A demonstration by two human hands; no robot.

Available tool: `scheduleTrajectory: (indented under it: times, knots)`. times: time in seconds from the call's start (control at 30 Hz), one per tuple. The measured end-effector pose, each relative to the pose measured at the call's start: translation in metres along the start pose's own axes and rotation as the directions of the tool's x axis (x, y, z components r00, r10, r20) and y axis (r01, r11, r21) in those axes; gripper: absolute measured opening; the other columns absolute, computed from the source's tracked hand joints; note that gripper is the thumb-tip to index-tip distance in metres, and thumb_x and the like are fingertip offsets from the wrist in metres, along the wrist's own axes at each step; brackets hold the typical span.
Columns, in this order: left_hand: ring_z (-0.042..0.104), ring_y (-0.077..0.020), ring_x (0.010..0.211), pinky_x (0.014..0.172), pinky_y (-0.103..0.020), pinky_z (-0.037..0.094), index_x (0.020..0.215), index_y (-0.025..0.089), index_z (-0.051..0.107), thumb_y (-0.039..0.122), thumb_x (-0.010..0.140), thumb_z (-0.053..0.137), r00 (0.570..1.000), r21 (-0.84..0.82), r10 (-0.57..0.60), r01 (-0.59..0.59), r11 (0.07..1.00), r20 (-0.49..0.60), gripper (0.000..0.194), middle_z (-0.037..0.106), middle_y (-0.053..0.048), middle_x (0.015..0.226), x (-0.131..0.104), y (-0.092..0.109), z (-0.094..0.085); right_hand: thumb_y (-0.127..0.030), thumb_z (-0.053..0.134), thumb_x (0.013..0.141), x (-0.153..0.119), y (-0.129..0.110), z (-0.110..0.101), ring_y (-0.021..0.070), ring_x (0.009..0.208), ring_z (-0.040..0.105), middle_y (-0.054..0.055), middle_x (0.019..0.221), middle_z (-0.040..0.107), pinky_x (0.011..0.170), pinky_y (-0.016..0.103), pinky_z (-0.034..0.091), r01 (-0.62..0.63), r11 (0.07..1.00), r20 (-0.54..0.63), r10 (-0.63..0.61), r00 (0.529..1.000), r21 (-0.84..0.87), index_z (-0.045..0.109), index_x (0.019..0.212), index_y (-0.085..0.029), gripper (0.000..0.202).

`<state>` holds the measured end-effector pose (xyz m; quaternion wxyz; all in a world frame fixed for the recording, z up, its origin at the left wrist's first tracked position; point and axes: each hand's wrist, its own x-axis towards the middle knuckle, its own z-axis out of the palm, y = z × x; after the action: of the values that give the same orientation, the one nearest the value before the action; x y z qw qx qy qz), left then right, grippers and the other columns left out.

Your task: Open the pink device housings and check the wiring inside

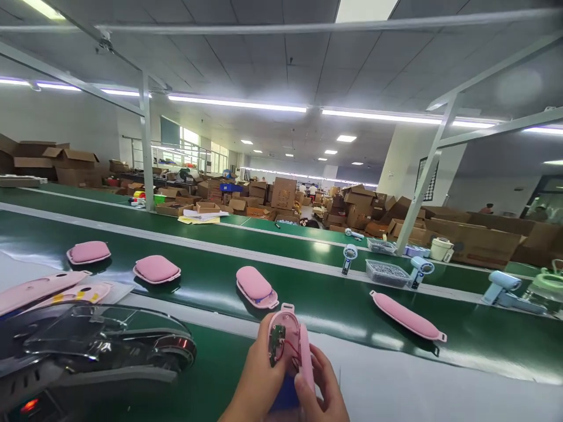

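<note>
At the bottom centre, closest to the camera, the left hand (259,381) cups an open pink shell (284,337), its fingers wrapped around the back so the inside faces up, showing a small green circuit board (277,346) and thin red wires. The right hand (319,384) pinches a matching pink cover (307,357) on edge, just beside the shell and touching it along one side; both grips are closed firmly on their parts. This looks like the joining step, with the two halves brought together but not yet shut; the next move would seem to call for lining up the edges and keeping the wires clear of the seam. To the left, on the near surface (396,387), sits a dark, glossy machine (97,346) with a red light. Beyond lies a green conveyor belt (334,305) carrying four closed pink units: one just ahead of the hands (255,286), two farther left, and a long one (407,316) to the right. Farther back stand small blue handheld fans (349,258), a tray of small parts (387,272), then stacked cardboard boxes (284,192) under strip lights.
</note>
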<state>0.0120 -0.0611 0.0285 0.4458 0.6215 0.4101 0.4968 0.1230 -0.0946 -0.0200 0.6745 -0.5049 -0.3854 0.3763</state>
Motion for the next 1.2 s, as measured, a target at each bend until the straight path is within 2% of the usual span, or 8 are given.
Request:
scheduleTrajectory:
  times: [0.13,0.27,0.4,0.6,0.77,0.97,1.07,1.2]
  knots:
    - [0.059,-0.0253,0.105,0.088,-0.036,0.043,0.128,0.025,0.039,0.031,0.085,0.051,0.996,0.088,-0.082,0.084,0.993,-0.033,0.045,0.061,-0.008,0.119,-0.008,0.017,0.000,-0.057,0.071,0.068,-0.008,-0.020,0.001,0.0284,0.112,0.058,0.011,0.123,0.061,0.084,0.033,0.052,-0.005,0.993,0.064,-0.003,0.998,0.120,0.057,0.116,-0.021,0.061]
    - [0.060,-0.0253,0.100,0.084,-0.037,0.044,0.130,0.030,0.038,0.025,0.085,0.048,0.987,0.125,-0.138,0.148,0.981,-0.083,0.046,0.063,-0.006,0.114,-0.012,0.023,0.001,-0.052,0.070,0.073,-0.013,-0.026,-0.002,0.0256,0.124,0.049,0.007,0.134,0.054,0.096,0.033,0.047,-0.044,0.984,0.147,0.018,0.989,0.174,0.056,0.121,-0.025,0.057]
    - [0.059,-0.0253,0.100,0.083,-0.037,0.043,0.129,0.032,0.039,0.020,0.084,0.046,0.986,0.141,-0.112,0.129,0.982,-0.125,0.047,0.062,-0.005,0.115,-0.013,0.023,0.003,-0.044,0.069,0.076,-0.011,-0.019,-0.009,0.0222,0.132,0.040,0.000,0.143,0.045,0.104,0.032,0.041,-0.085,0.957,0.283,0.003,0.959,0.276,0.051,0.128,-0.032,0.056]
    - [0.057,-0.0218,0.106,0.088,-0.034,0.043,0.129,0.032,0.040,0.015,0.082,0.046,0.995,0.107,-0.030,0.040,0.993,-0.096,0.051,0.060,-0.002,0.120,-0.012,0.020,0.003,-0.042,0.064,0.083,-0.001,-0.016,-0.016,0.0227,0.134,0.037,-0.001,0.146,0.040,0.108,0.037,0.038,-0.065,0.969,0.418,-0.042,0.908,0.238,0.046,0.134,-0.034,0.055]
    - [0.059,-0.0198,0.098,0.082,-0.032,0.045,0.124,0.035,0.046,0.011,0.080,0.044,0.995,0.087,-0.001,0.010,0.996,-0.101,0.050,0.063,0.001,0.113,-0.014,0.021,0.004,-0.043,0.065,0.082,-0.002,-0.023,-0.013,0.0231,0.131,0.041,0.001,0.142,0.045,0.110,0.039,0.035,-0.019,0.980,0.409,-0.064,0.910,0.196,0.048,0.134,-0.034,0.055]
    - [0.054,-0.0207,0.108,0.094,-0.032,0.041,0.119,0.027,0.053,0.015,0.074,0.053,0.995,-0.001,0.046,-0.046,0.999,-0.088,0.047,0.060,-0.003,0.115,-0.008,0.018,0.005,-0.042,0.064,0.083,-0.001,-0.024,-0.016,0.0221,0.133,0.040,0.000,0.143,0.044,0.111,0.038,0.034,0.009,0.986,0.395,-0.075,0.915,0.165,0.044,0.136,-0.035,0.057]
    - [0.059,-0.0230,0.098,0.087,-0.034,0.047,0.115,0.019,0.055,0.022,0.069,0.057,1.000,-0.094,-0.014,0.011,0.996,-0.023,0.045,0.062,-0.007,0.107,-0.004,0.012,0.003,-0.041,0.065,0.083,0.000,-0.021,-0.017,0.0222,0.130,0.043,0.000,0.141,0.046,0.108,0.038,0.039,-0.037,0.977,0.403,-0.052,0.914,0.209,0.045,0.134,-0.035,0.055]
    - [0.061,-0.0220,0.094,0.082,-0.033,0.051,0.117,0.017,0.049,0.028,0.069,0.056,0.999,-0.122,-0.023,0.029,0.992,0.050,0.049,0.062,-0.009,0.109,-0.001,0.008,0.000,-0.040,0.067,0.082,0.000,-0.020,-0.015,0.0238,0.125,0.049,0.002,0.139,0.049,0.102,0.038,0.045,-0.088,0.958,0.398,-0.029,0.917,0.275,0.047,0.133,-0.034,0.055]
